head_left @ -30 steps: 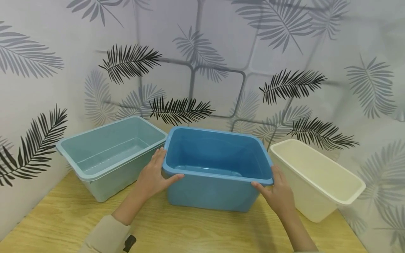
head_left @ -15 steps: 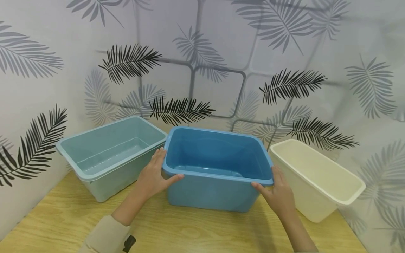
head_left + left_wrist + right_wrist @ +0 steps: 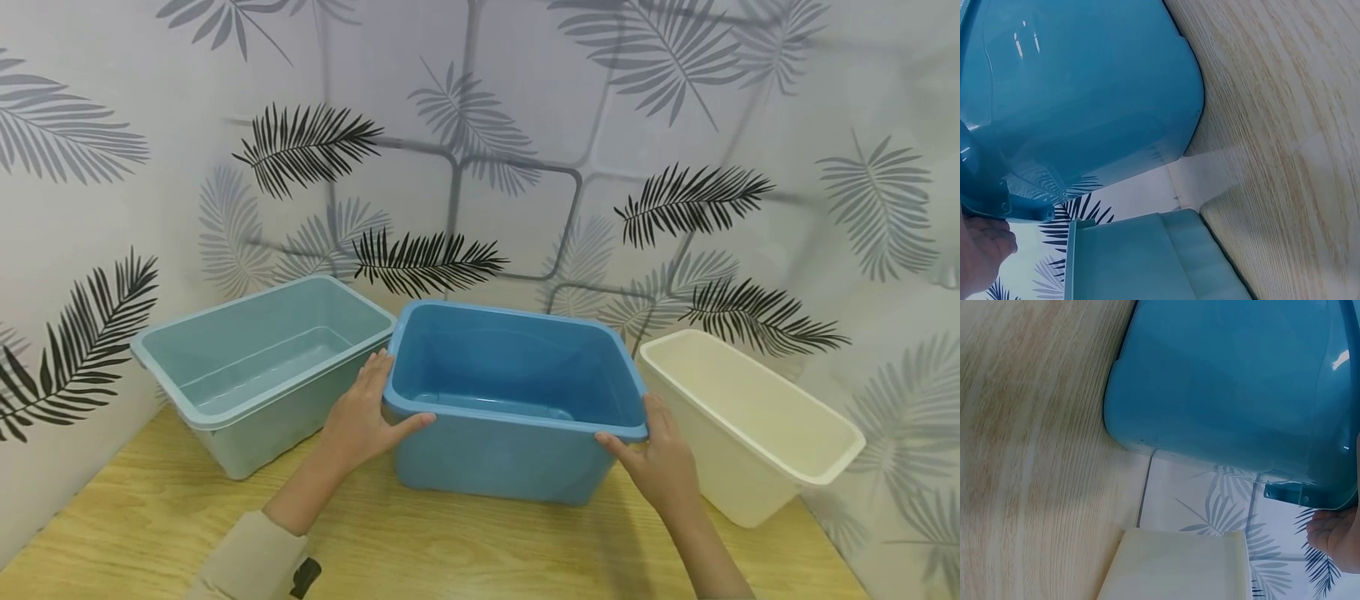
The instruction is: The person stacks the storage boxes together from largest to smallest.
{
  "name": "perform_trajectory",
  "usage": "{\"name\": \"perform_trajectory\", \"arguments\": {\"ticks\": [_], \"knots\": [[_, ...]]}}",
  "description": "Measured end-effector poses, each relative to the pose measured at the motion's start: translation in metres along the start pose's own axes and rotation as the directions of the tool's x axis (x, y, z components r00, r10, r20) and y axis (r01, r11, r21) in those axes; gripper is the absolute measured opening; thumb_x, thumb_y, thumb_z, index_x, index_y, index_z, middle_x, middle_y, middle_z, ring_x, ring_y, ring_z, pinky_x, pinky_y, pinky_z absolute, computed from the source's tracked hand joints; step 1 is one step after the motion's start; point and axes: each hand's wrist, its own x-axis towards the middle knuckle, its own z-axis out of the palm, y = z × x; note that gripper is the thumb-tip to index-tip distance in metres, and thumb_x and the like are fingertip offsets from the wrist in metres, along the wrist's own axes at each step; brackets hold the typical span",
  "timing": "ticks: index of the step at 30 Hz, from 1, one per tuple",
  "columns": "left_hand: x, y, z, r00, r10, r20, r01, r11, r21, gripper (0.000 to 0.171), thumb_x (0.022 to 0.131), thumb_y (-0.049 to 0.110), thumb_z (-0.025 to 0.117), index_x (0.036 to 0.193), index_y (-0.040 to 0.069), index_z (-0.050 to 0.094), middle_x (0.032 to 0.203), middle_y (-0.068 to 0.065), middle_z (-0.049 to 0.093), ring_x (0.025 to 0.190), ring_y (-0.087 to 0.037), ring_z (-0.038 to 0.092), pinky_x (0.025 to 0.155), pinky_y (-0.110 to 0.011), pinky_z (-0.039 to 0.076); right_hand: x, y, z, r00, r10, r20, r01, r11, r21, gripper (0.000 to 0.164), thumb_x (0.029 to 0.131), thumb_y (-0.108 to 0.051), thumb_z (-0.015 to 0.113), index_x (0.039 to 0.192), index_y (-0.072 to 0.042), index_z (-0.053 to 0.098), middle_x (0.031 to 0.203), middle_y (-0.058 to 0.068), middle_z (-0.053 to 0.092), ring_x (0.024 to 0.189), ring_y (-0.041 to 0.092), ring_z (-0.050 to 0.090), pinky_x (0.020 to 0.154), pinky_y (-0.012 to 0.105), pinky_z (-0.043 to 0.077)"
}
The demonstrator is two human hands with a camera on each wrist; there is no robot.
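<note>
A deep blue plastic storage bin [image 3: 498,458] stands upright on the table in the middle of the head view, and its visible interior is bare. At its left front corner my left hand [image 3: 363,421] grips the rim, thumb on the front and fingers along the left side. My right hand [image 3: 663,458] holds the opposite front corner the same way. The left wrist view shows fingers [image 3: 988,247] beneath the rim of the bin [image 3: 1085,81]. Likewise, fingers [image 3: 1332,531] sit under the rim in the right wrist view, where the bin's wall [image 3: 1222,387] fills the upper part.
A pale teal bin [image 3: 277,417] stands at the left, close to the blue one. On the right is a narrower cream bin [image 3: 727,450], set at an angle. The wood-grain table [image 3: 450,550] meets a leaf-patterned wall [image 3: 517,108] behind.
</note>
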Motion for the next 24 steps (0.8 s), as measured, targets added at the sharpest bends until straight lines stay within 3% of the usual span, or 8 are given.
{"name": "perform_trajectory", "arguments": {"ticks": [15, 24], "knots": [[-0.0039, 0.0009, -0.0013, 0.999, 0.025, -0.026, -0.025, 1.000, -0.006, 0.097, 0.073, 0.053, 0.069, 0.142, -0.004, 0.031, 0.147, -0.023, 0.032, 0.137, -0.038, 0.030, 0.095, -0.057, 0.042, -0.0028, -0.0004, -0.0015, 0.999, -0.027, -0.029, 0.027, 1.000, 0.011, 0.087, 0.073, -0.046, 0.073, 0.130, 0.012, 0.042, 0.130, 0.031, 0.047, 0.116, 0.049, 0.048, 0.086, 0.062, 0.044], [-0.0066, 0.0022, -0.0025, 0.999, 0.026, -0.026, -0.026, 1.000, 0.002, 0.097, 0.073, 0.054, 0.068, 0.141, -0.004, 0.032, 0.146, -0.023, 0.033, 0.136, -0.037, 0.031, 0.093, -0.058, 0.043, -0.0052, -0.0028, -0.0045, 1.000, 0.000, -0.006, 0.000, 1.000, 0.006, 0.086, 0.073, -0.044, 0.073, 0.131, 0.012, 0.041, 0.133, 0.031, 0.045, 0.119, 0.048, 0.046, 0.089, 0.062, 0.042]]}}
